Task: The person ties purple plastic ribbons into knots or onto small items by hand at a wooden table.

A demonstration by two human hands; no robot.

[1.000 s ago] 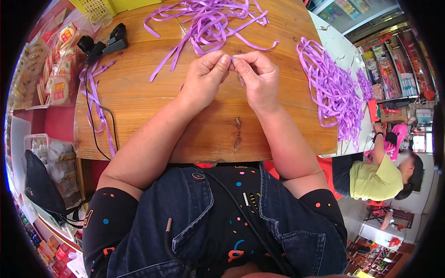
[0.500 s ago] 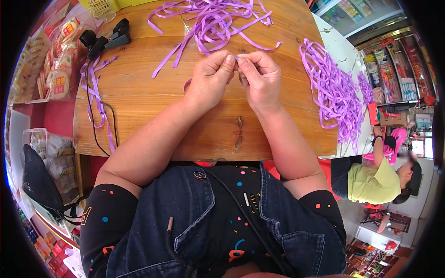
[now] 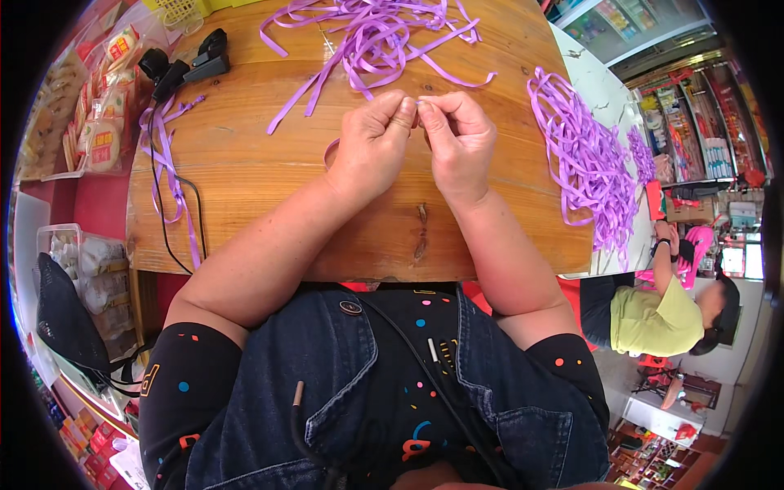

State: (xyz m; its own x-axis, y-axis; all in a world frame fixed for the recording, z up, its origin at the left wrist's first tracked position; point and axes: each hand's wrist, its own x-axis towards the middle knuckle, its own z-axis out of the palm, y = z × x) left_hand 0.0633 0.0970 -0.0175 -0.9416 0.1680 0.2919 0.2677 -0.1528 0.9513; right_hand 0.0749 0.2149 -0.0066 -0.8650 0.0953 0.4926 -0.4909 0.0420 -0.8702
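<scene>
Above the wooden table [image 3: 286, 220], my left hand [image 3: 371, 145] and my right hand [image 3: 462, 140] meet at the fingertips. Each pinches thumb against forefinger on a purple ribbon, of which only a sliver shows between them. A short curve of purple ribbon [image 3: 330, 152] peeks out beside my left wrist; most of the length is hidden behind the hands. Just beyond them lies a loose tangle of purple ribbons [image 3: 371, 53], with long ends trailing over the wood.
A larger heap of purple ribbon [image 3: 584, 163] hangs over the table's right side, beside a white marbled surface [image 3: 576, 61]. At left are black clips with a cable [image 3: 171, 77], more ribbon [image 3: 166, 163] and packaged goods [image 3: 106, 122]. A person in yellow [image 3: 653, 318] is at right.
My hands stay pinched together in nearly the same spot, the fingers shifting only slightly. The person at right has moved their arms a little.
</scene>
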